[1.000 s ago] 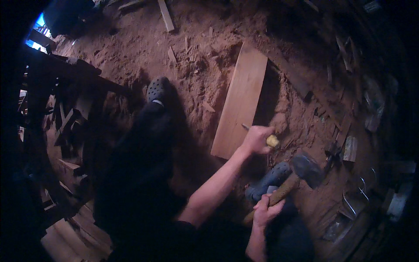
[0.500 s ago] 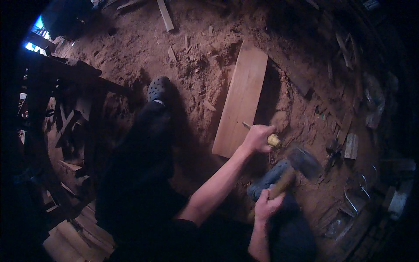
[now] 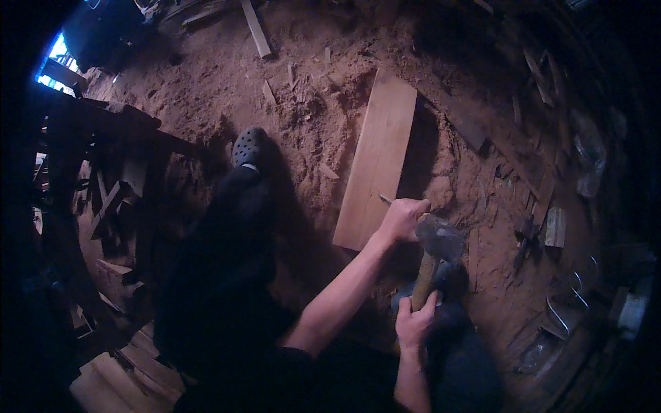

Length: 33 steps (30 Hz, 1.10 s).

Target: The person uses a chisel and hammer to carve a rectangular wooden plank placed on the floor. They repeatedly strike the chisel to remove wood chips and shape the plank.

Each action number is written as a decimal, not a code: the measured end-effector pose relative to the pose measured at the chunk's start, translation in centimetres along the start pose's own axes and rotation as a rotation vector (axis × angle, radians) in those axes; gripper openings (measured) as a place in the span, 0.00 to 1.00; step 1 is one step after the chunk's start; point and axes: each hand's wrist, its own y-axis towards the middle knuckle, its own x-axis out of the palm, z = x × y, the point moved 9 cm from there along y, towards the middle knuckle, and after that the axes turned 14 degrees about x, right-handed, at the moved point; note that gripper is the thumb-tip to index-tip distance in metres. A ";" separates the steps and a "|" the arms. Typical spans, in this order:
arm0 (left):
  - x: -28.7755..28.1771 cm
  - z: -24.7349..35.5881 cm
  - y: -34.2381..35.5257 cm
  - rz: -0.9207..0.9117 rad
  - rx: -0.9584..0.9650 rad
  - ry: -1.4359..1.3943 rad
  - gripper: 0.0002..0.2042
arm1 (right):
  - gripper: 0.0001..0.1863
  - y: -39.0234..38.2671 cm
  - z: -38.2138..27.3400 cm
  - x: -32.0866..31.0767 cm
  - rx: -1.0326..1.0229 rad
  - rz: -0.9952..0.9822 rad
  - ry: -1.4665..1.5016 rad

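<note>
A pale plank [image 3: 379, 155] lies lengthwise on the dirt floor in front of me. My left hand [image 3: 405, 219] is closed around a chisel [image 3: 385, 199], whose thin metal blade points at the plank's right side near its close end. The chisel's yellow handle, seen a moment earlier, is now hidden behind the hammer head. In my right hand [image 3: 416, 322] is a hammer [image 3: 425, 279] with a wooden handle and a big dark head, held upright. Its head is at the butt of the chisel, beside my left fist; whether they touch I cannot tell.
My left foot in a grey clog [image 3: 249, 146] stands left of the plank; my right foot is by the hammer. A dark wooden frame [image 3: 110, 124] is at the left. Offcuts [image 3: 131, 375] lie lower left, a wood block [image 3: 555, 227] and bent metal rods [image 3: 558, 313] at the right.
The hammer has swung up and to the left, from beside the chisel handle to right at its end. My left hand and the chisel have barely moved.
</note>
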 end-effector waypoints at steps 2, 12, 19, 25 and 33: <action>-0.5 -0.1 0.1 0.049 0.020 -0.008 0.15 | 0.29 -0.4 0.1 0.8 -0.014 -0.079 0.113; -3.0 -0.2 1.0 0.236 -0.214 -0.039 0.13 | 0.15 0.1 3.8 0.8 -0.087 -0.096 0.437; -1.8 2.7 0.9 0.142 0.128 0.099 0.16 | 0.17 0.7 3.1 -0.6 0.054 -0.159 0.685; 0.1 4.8 3.5 0.020 0.175 0.110 0.20 | 0.17 1.4 3.2 -2.7 0.033 -0.090 0.743; -0.1 2.2 1.5 0.028 0.097 0.039 0.16 | 0.17 1.5 3.9 -1.9 0.131 -0.141 0.761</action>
